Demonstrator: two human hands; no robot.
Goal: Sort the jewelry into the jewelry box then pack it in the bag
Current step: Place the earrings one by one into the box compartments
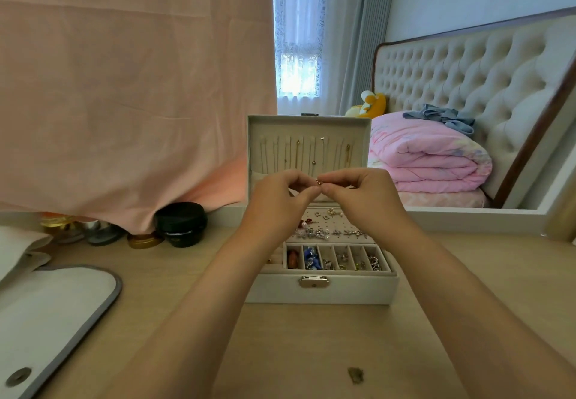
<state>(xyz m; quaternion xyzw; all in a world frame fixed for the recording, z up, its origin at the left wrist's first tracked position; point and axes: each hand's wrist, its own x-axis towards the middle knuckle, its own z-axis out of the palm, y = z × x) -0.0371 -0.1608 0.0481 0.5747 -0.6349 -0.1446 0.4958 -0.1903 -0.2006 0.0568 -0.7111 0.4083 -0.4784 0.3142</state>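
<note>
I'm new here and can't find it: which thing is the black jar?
Start at the big pink cloth hanging left of the open white jewelry box. Under its hem sits the round glossy black jar, taller and darker than the flat gold lid beside it.

Matt wooden table (pixel 311 352), shiny metal clasp (pixel 314 281)

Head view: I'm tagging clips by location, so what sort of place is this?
Most likely a bedroom, at a dressing table: a tufted headboard, a folded pink quilt and curtains by a window.

Both forearms (pixel 199 320) bare, no sleeves, rings or watch.
</note>
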